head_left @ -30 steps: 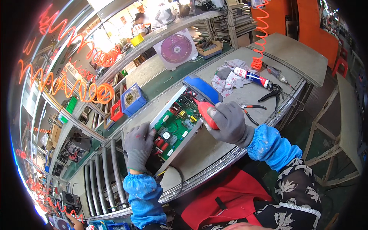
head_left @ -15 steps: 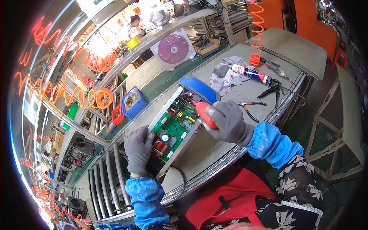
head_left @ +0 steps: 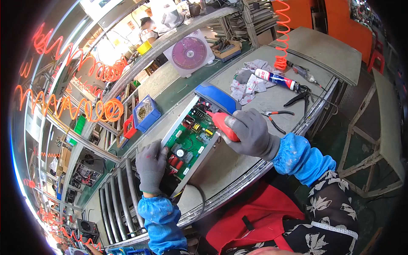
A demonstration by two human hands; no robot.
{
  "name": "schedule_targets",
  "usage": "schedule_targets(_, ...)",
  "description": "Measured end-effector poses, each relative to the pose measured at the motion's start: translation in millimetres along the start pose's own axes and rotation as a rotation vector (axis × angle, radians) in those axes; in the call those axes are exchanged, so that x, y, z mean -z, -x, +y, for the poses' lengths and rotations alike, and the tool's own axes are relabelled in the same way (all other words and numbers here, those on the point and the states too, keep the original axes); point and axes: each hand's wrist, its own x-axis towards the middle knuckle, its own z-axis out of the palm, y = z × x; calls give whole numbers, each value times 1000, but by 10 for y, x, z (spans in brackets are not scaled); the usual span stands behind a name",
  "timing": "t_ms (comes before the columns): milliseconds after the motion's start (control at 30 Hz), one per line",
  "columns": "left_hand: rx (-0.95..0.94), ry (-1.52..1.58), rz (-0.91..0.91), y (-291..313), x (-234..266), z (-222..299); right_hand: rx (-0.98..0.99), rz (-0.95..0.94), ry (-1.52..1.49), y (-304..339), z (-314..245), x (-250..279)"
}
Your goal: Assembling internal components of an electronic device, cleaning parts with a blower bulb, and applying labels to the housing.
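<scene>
A long open metal case (head_left: 196, 165) with a blue end cover (head_left: 217, 97) lies at an angle on the bench. Inside it is a green circuit board (head_left: 192, 146) carrying red, yellow and white parts. My left hand (head_left: 151, 166), in a grey glove, is closed over the case's left side wall near its lower end. In my gloved right hand (head_left: 253, 135) is a red squeeze bottle (head_left: 224, 126), tilted with its thin nozzle pointing down at the board's far end, beside the blue cover. Whether the tip touches anything is too small to tell.
Past the case lie a crumpled rag (head_left: 250, 85), a sealant tube (head_left: 276, 79), orange-handled pliers (head_left: 278, 119), and an air screwdriver (head_left: 302, 72) below a coiled orange hose (head_left: 282, 34). A blue bin of small parts (head_left: 146, 114) and a red bin (head_left: 129, 127) stand left. Metal bars (head_left: 121, 199) lie lower left.
The whole view has shifted slightly. My right hand has moved the red bottle a little to the left over the board. My left hand keeps its hold on the case.
</scene>
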Motion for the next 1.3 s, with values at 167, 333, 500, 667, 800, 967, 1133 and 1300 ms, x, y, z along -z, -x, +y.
schedule_targets(167,-43,-10,32,1,-6,-6,1,11,3,-23,-41,8)
schedule_targets(333,-27,-19,19,10,21,1,-3,-4,25,-60,-85,24)
schedule_targets(500,-34,-29,36,-9,-10,16,-8,-7,50,-43,-82,16)
schedule_targets(667,24,-43,-7,17,45,-15,20,-16,67,-19,-84,-12)
schedule_targets(800,29,-1,-7,12,-21,-44,-13,20,39,1,-28,76)
schedule_targets(967,-28,-31,41,14,-39,-26,-89,85,-2,-70,-66,371)
schedule_targets(1133,-39,-51,49,5,-62,-62,-123,4,5,-114,-126,424)
schedule_targets(1300,-38,-61,49,13,-19,-29,-115,-51,68,-131,-147,364)
